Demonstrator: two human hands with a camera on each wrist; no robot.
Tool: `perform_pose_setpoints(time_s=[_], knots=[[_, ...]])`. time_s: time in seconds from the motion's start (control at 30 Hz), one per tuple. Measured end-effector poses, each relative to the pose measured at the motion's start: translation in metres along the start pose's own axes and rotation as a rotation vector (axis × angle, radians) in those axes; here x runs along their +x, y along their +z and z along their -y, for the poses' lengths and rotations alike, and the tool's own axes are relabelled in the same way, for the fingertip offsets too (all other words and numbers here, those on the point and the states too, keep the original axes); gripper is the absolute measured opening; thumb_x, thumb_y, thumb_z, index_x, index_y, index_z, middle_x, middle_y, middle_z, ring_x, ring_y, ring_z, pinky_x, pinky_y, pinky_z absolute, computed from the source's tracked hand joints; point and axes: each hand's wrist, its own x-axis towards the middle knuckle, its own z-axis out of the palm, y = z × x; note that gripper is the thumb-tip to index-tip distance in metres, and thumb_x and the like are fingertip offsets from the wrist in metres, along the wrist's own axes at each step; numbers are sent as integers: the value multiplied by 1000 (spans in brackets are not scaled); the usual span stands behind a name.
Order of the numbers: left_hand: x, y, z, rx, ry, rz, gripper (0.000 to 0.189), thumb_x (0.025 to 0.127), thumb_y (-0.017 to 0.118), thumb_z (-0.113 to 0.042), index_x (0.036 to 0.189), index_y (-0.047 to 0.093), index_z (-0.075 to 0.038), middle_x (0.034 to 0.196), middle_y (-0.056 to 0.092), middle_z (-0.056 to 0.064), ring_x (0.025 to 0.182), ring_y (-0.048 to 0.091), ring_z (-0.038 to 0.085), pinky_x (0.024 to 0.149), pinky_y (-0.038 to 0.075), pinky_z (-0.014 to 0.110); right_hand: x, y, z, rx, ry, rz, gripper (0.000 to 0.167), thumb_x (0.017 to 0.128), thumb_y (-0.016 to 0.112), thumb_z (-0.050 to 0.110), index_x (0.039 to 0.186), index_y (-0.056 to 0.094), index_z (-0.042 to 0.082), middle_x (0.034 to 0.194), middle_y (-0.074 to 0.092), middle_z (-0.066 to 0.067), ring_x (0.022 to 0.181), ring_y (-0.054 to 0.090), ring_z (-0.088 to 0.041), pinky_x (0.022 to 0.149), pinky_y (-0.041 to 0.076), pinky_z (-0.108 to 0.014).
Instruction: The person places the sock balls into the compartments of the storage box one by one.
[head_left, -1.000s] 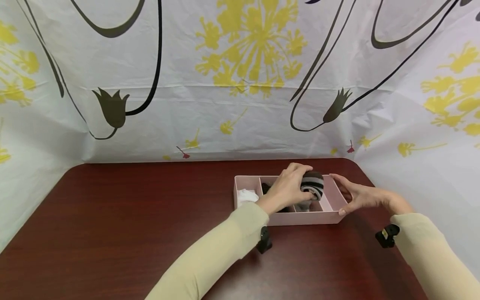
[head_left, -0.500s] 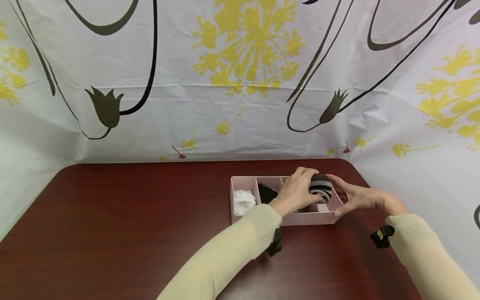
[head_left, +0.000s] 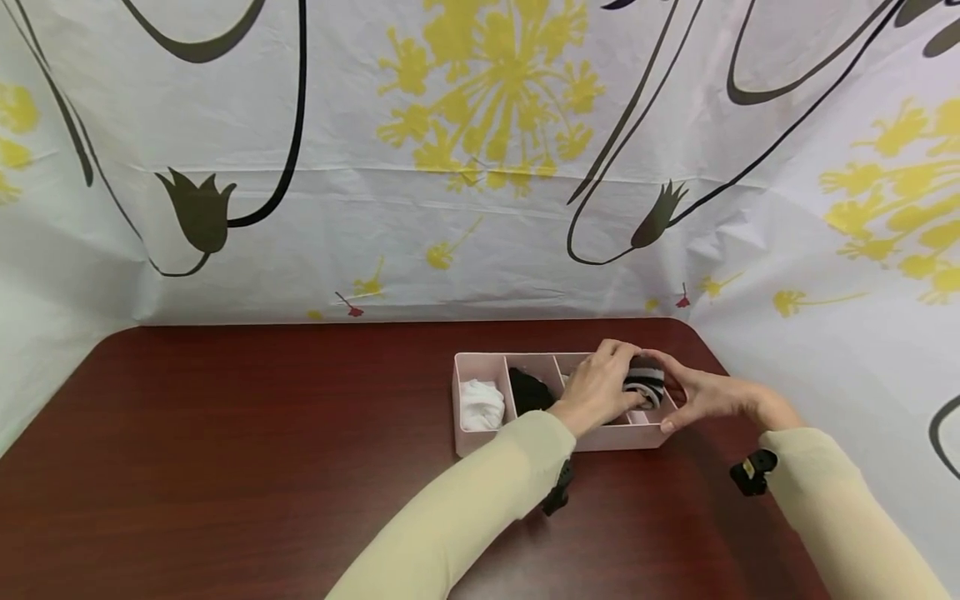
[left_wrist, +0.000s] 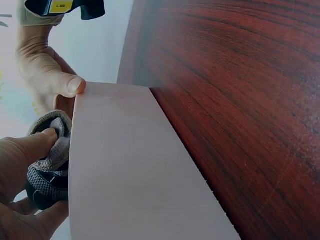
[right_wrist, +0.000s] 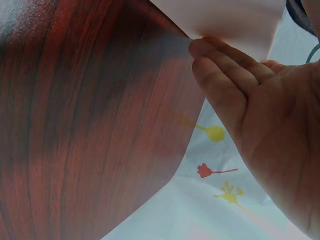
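My left hand grips a rolled sock with grey, black and brown stripes. It holds the sock at the right end of a pink divided box. In the left wrist view, thumb and fingers pinch the rolled sock beside the box's upper rim. My right hand holds the box's right end, with the thumb at the front corner. The right wrist view shows several fingers of that hand against the pink end wall. My left hand hides part of the middle compartments.
A white rolled cloth fills the leftmost compartment, and a black one lies in the compartment beside it. The box stands on a dark red wooden table, near its far right corner. A patterned sheet hangs behind.
My left hand has carried the striped sock rightward and lowered it toward the right-end compartment. The white and black cloths have come into clearer view. My right hand stays at the box's end.
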Motion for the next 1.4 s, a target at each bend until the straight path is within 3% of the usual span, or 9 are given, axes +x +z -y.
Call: perform_pose_setpoints(time_s=[0.07,0.23,0.4,0.57,0.97,1.03,1.13,1.23,1.4], knots=[[1,2,-1,12,5,3,58,82,72,-34,133,48,-23,130,49,-2,104,59,11,82,48,20,-1,-1,1,-1,27,-3,109,81,73,11,148,-12,5,125,43,-22,96,51,-7,77,46,-26],[2,6,-4,15,13,24,60,83,70,-35,137,45,-25,133,47,-3,107,58,11,78,50,20,-3,-1,2,-18,83,-16,109,81,74,14,148,-12,3,111,46,-21,84,48,-11,68,43,-25],[2,12,-5,35,18,32,60,84,69,-36,137,44,-24,133,46,-4,110,56,10,82,49,19,-3,-1,3,2,83,-11,111,81,74,15,146,-15,-1,141,21,-33,102,51,-4,82,46,-22],[2,16,-4,99,47,15,58,82,70,-41,133,47,-24,130,50,-3,102,60,10,81,49,19,-3,0,4,17,69,-16,112,80,74,13,147,-15,2,147,8,-32,102,52,-6,82,46,-23],[7,21,-9,308,72,69,54,80,72,-44,126,51,-26,127,50,-7,104,57,6,73,52,21,0,1,-4,90,-3,25,111,81,72,8,148,-16,6,153,-10,-27,118,22,26,92,36,-11],[7,22,-9,331,63,75,54,79,71,-46,126,51,-26,125,51,-8,103,57,6,72,51,21,0,2,-4,77,1,16,111,81,72,10,148,-16,6,153,-11,-26,127,19,19,92,35,-9],[9,25,-10,371,43,81,56,78,71,-49,126,51,-26,120,54,-9,99,58,7,74,51,22,0,3,-4,61,12,6,111,81,73,11,148,-16,5,153,-11,-27,142,11,-14,92,34,-8],[10,27,-11,408,23,87,56,77,71,-50,125,54,-27,114,57,-10,98,58,7,78,49,22,0,3,-3,56,27,6,112,80,73,11,148,-16,5,153,-11,-29,138,-1,-47,92,31,-6],[12,28,-14,449,3,108,50,77,70,-52,119,58,-27,112,59,-10,102,57,8,90,44,23,0,2,-1,49,35,4,112,80,73,11,148,-15,6,152,-11,-29,136,-2,-52,91,33,-7]])
